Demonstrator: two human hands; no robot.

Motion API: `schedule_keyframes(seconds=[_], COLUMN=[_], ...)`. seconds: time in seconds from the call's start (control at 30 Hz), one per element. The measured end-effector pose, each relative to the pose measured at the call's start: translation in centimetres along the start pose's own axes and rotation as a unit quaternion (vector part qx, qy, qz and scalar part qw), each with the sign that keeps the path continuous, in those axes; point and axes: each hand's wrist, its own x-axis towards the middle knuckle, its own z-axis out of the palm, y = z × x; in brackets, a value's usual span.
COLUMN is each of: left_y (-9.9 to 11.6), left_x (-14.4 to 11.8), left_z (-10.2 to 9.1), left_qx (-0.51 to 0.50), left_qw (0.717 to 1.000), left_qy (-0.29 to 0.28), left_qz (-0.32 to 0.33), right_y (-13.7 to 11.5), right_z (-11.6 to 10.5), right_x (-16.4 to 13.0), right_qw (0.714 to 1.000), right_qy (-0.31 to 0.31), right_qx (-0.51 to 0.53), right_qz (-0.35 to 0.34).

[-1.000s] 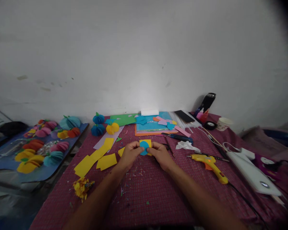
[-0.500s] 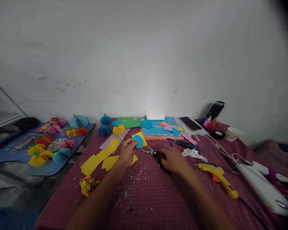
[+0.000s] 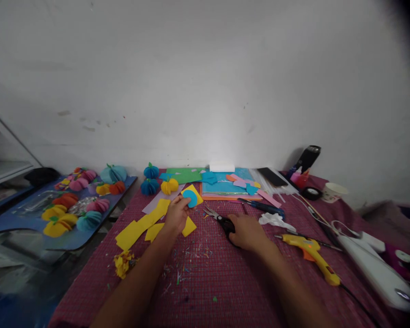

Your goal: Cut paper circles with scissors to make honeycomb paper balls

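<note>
My left hand (image 3: 176,214) pinches a small yellow paper square (image 3: 193,193) with a blue paper circle (image 3: 190,198) laid on it, held just above the red checked tablecloth (image 3: 205,282). My right hand (image 3: 248,231) rests over the black handles of a pair of scissors (image 3: 217,217), whose silver blades point left toward the paper. Loose yellow paper pieces (image 3: 141,224) lie under and left of my left hand.
A yellow glue gun (image 3: 310,251) lies to the right, with a white object (image 3: 372,269) beyond it. Coloured paper sheets (image 3: 225,184), paper balls (image 3: 150,180), a dark flask (image 3: 307,157) and a cup (image 3: 331,191) line the back. Finished paper ornaments fill a blue tray (image 3: 71,241) on the left.
My right hand let go of the yellow and blue paper and moved right onto the scissors. My left hand kept the paper and shifted it slightly left.
</note>
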Motion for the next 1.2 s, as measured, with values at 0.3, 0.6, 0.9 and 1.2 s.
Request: schedule_keyframes(seconds=[0.3, 0.6, 0.9, 1.2], left_y=[-0.1, 0.2, 0.4, 0.5], left_x=[0.6, 0.6, 0.4, 0.5], left_z=[-0.6, -0.6, -0.5, -0.6], left_qx=[0.003, -0.006, -0.021, -0.046], left_qw=[1.000, 1.000, 1.000, 0.999], left_qy=[0.005, 0.001, -0.001, 0.004], left_qz=[0.004, -0.002, 0.005, 0.007], right_y=[0.5, 1.2, -1.8, -2.2], right_z=[0.4, 0.7, 0.7, 1.4], right_x=[-0.2, 1.6, 0.1, -0.1], right_qw=[0.998, 0.744, 0.572, 0.606], right_qy=[0.030, 0.018, -0.114, -0.097], right_qx=[0.050, 0.668, 0.810, 0.784], right_qz=[0.005, -0.013, -0.065, -0.095])
